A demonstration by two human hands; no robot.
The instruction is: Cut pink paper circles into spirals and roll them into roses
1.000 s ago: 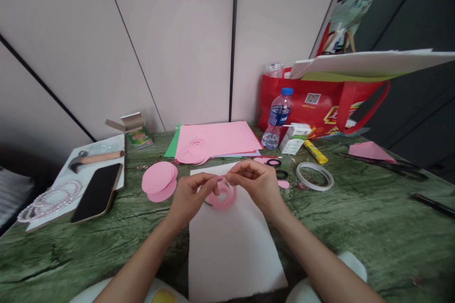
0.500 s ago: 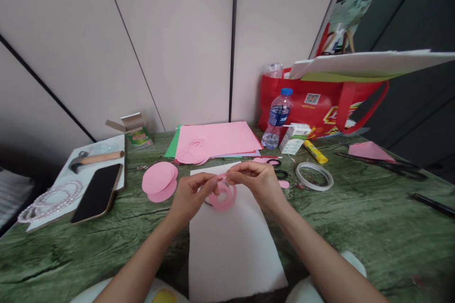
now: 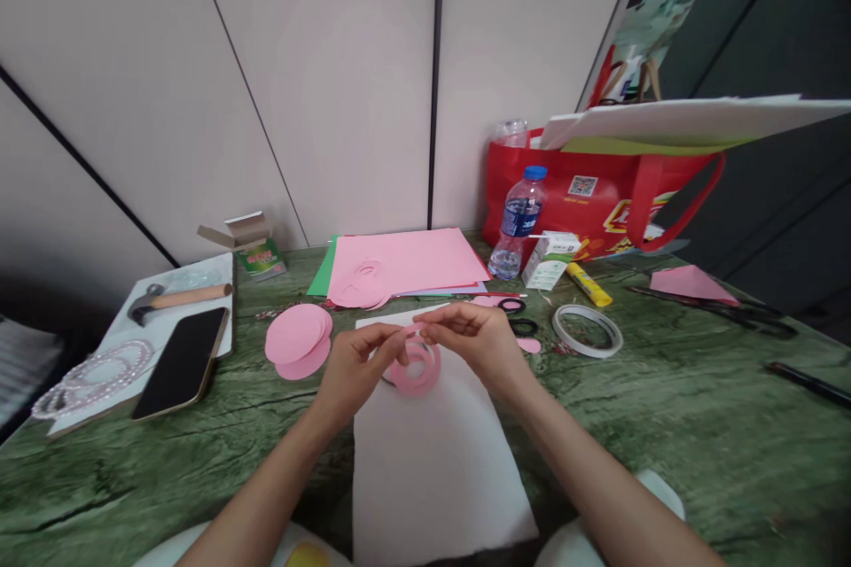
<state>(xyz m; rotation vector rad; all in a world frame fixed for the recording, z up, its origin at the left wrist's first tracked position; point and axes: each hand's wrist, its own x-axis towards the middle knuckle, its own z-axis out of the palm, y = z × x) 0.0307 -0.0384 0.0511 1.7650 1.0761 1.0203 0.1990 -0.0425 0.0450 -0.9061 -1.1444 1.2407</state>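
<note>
Both hands meet over a white sheet (image 3: 432, 461) on the green table (image 3: 665, 407). My left hand (image 3: 355, 368) and my right hand (image 3: 482, 341) pinch the top of a pink paper spiral (image 3: 416, 368), which hangs in loose coils between them just above the sheet. The fingertips of both hands touch at the spiral's upper end. A small stack of pink paper circles (image 3: 297, 339) lies to the left of my left hand.
Pink and green paper sheets (image 3: 405, 261) lie behind the hands. A phone (image 3: 183, 361), hammer (image 3: 174, 297) and bead strings (image 3: 93, 372) sit left. Right: scissors (image 3: 519, 316), tape ring (image 3: 587, 330), glue stick (image 3: 589, 283), water bottle (image 3: 519, 221), small carton (image 3: 550, 259), red bag (image 3: 598, 190).
The hands and the pink spiral have shifted very slightly to the left; the grip is the same.
</note>
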